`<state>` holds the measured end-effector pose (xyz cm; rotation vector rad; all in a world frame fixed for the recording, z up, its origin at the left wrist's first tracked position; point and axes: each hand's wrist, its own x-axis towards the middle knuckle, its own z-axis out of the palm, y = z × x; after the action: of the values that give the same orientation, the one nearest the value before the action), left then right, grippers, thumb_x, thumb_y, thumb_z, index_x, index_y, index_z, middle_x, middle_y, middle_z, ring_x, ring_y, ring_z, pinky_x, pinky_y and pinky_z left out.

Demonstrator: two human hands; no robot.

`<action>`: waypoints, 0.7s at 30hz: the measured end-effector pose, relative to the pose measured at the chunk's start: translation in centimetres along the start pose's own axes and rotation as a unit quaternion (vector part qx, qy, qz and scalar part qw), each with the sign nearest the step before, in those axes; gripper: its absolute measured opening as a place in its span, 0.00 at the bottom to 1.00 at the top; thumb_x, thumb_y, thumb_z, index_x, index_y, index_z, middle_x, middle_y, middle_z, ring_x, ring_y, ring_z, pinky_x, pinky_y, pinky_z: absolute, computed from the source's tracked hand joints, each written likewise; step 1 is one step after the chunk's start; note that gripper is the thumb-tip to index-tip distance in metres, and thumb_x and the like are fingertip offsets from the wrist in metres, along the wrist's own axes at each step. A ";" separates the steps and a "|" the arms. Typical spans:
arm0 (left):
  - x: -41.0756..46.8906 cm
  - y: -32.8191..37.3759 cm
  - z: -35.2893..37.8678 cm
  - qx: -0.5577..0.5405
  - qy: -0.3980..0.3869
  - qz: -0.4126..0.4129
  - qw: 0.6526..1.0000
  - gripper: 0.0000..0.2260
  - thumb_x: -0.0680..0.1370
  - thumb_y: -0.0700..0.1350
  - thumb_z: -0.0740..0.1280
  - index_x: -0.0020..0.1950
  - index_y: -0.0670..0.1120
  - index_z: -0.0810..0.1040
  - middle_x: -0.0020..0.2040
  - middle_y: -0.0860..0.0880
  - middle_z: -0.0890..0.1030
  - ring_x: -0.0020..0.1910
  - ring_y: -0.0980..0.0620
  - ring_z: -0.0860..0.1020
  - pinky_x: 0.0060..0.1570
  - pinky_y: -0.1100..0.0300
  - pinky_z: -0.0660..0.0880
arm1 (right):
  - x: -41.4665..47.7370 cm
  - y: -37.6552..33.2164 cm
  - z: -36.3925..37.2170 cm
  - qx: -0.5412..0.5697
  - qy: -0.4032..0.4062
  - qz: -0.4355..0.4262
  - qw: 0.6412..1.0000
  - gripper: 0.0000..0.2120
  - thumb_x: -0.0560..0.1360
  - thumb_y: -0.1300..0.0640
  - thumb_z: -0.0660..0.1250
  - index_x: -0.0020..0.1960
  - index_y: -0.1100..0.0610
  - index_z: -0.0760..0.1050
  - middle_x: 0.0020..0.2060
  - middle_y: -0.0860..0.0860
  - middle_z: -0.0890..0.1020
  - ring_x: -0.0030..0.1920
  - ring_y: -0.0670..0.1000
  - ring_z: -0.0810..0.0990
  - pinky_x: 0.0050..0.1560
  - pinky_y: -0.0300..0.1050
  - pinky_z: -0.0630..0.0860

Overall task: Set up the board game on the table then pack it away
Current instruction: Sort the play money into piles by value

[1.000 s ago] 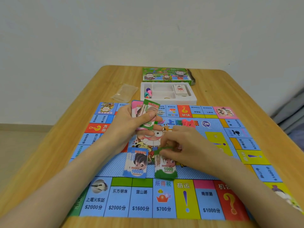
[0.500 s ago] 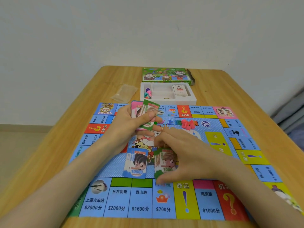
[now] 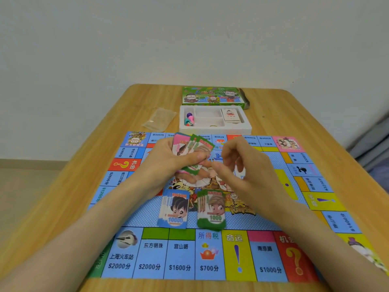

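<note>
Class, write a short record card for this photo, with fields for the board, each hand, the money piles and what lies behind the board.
Board: unfolded flat on the wooden table
Left hand: holds a fan of play notes above the board
Right hand: fingers curled, beside the fan; grip unclear
Piles on board: blue 10000 pile and green 1000 pile, side by side, apart
Behind board: white tray with pieces and cards, green box, clear bag
</note>
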<state>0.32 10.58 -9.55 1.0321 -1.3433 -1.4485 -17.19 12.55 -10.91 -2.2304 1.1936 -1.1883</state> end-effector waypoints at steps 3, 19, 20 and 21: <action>-0.1 -0.1 0.0 0.034 -0.027 -0.001 0.999 0.06 0.65 0.40 0.72 0.41 0.43 0.81 0.36 0.43 0.84 0.28 0.47 0.82 0.21 0.64 0.74 | 0.1 -0.1 0.2 0.054 0.011 0.031 0.998 0.11 0.73 0.46 0.68 0.45 0.46 0.65 0.34 0.44 0.73 0.35 0.42 0.71 0.37 0.30 0.67; 0.4 -0.4 -0.3 -0.066 -0.050 0.020 0.996 0.17 0.77 0.53 0.57 0.49 0.38 0.72 0.27 0.48 0.74 0.20 0.54 0.70 0.19 0.65 0.69 | 0.5 0.0 -0.1 0.196 0.074 0.095 0.973 0.06 0.73 0.62 0.69 0.43 0.54 0.73 0.35 0.51 0.81 0.37 0.49 0.82 0.40 0.42 0.77; 0.5 -0.4 -0.4 -0.083 -0.039 0.021 0.996 0.15 0.79 0.51 0.56 0.51 0.39 0.70 0.28 0.48 0.73 0.21 0.53 0.70 0.19 0.64 0.69 | 0.5 -0.1 -0.2 0.201 0.071 0.096 0.972 0.04 0.73 0.60 0.68 0.44 0.53 0.74 0.36 0.51 0.81 0.39 0.52 0.81 0.42 0.48 0.78; 0.6 -0.4 -0.4 -0.100 -0.029 0.021 0.994 0.13 0.80 0.49 0.56 0.52 0.40 0.70 0.29 0.48 0.72 0.22 0.53 0.71 0.19 0.64 0.69 | 0.5 -0.1 -0.3 0.200 0.062 0.098 0.973 0.03 0.72 0.58 0.67 0.45 0.52 0.75 0.35 0.51 0.81 0.40 0.55 0.81 0.44 0.53 0.78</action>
<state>0.52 9.93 -9.99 0.8325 -1.2254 -1.5568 -17.23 12.21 -10.40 -1.7269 1.0755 -1.3632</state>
